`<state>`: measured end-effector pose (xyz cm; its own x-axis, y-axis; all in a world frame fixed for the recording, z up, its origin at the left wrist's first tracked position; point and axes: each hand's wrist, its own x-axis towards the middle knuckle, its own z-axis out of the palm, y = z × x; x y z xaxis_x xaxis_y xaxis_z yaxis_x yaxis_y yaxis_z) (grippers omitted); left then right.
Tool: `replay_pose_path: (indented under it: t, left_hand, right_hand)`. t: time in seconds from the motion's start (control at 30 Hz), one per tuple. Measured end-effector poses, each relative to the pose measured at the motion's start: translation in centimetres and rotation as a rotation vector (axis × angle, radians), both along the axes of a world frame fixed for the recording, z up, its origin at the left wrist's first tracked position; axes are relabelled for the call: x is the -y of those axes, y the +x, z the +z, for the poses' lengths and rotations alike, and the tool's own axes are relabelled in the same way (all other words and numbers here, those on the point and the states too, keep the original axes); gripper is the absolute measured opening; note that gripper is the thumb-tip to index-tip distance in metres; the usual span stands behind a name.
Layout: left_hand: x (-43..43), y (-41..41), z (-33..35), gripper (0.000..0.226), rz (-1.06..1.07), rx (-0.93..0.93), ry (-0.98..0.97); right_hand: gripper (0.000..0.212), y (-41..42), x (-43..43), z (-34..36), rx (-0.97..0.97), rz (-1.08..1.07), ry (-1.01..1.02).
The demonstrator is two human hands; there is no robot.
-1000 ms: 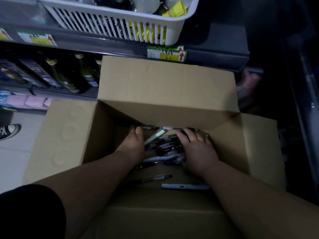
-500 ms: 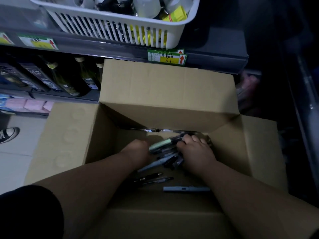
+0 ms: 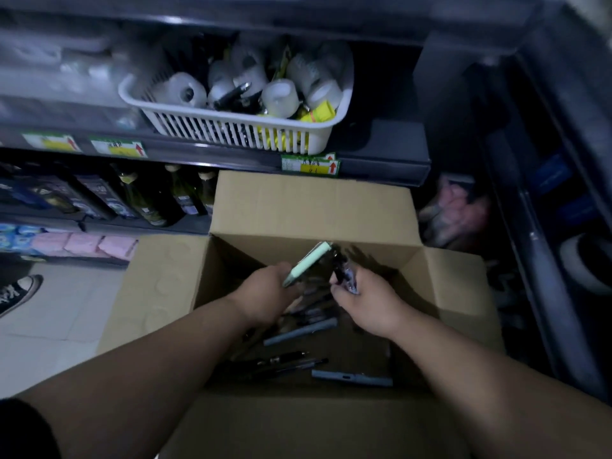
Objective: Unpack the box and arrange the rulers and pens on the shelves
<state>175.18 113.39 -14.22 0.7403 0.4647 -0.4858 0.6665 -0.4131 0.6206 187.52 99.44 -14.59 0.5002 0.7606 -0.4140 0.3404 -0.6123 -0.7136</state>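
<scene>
An open cardboard box [image 3: 311,207] stands on the floor in front of dark shelves. Both my hands are inside it, raised above its bottom. My left hand [image 3: 268,293] grips a bunch of pens with a pale green pen [image 3: 309,263] on top, pointing up and right. My right hand [image 3: 367,299] grips a bunch of dark pens [image 3: 344,276]. Several loose pens lie on the box bottom, among them a grey pen [image 3: 299,331], a black pen [image 3: 281,359] and a grey-blue pen [image 3: 351,378]. No ruler shows.
A white slotted basket [image 3: 238,127] with tape rolls and yellow packs sits on the shelf [image 3: 381,160] above the box. Bottles [image 3: 149,200] stand on the lower shelf at left. A sneaker [image 3: 18,291] is on the tiled floor at left. Dark racks stand at right.
Both hands closed round bunches of pens at the box bottom and lifted them up. The camera tilted upward, bringing the basket and upper shelf fully into view.
</scene>
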Motion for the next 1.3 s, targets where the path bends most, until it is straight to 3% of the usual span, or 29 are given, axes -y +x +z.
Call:
replay_pose_path:
  t: [0.13,0.3,0.43,0.53,0.63,0.73,0.9,1.0,1.1,1.3]
  left_hand:
    - [1.6,0.3,4.5,0.002,0.012,0.222,-0.173]
    - [5.2,1.7,10.3,0.019,0.14,0.431,-0.708]
    - [9.8,2.5,14.3,0.02,0.133,0.463,-1.003]
    - [14.5,2.3,16.6,0.02,0.012,0.465,-1.064]
    - [20.1,1.0,18.5,0.023,-0.102,0.429,-1.161]
    - [25.9,-1.3,19.3,0.018,-0.215,0.389,-1.151]
    - [35.1,-7.0,19.4,0.017,-0.435,0.3,-1.008]
    - [41.3,-13.8,19.5,0.015,-0.724,0.225,-0.832]
    - [47.7,-22.1,19.8,0.011,-0.994,0.217,-0.668]
    - [60.7,-38.8,19.6,0.023,-1.39,0.224,-0.613]
  right_hand:
    - [0.018,-1.7,1.1,4.5,-0.203,-0.435,0.24]
    - [0.02,-3.5,5.3,9.5,-0.371,-0.884,0.49]
    - [0.029,-7.0,10.4,12.4,-0.358,-1.065,0.575]
    - [0.019,-10.8,15.2,14.2,-0.315,-1.122,0.589]
    - [0.029,-15.0,20.3,16.5,-0.266,-1.18,0.597]
    - [0.021,-19.3,25.3,18.2,-0.187,-1.222,0.596]
    - [0.009,-28.7,33.2,20.3,-0.012,-1.479,0.672]
    - [0.005,-35.7,38.8,20.7,0.038,-1.659,0.764]
    - [0.008,-44.3,44.5,21.3,0.068,-1.823,0.833]
    - [0.029,-63.3,55.8,21.4,0.202,-2.134,0.818]
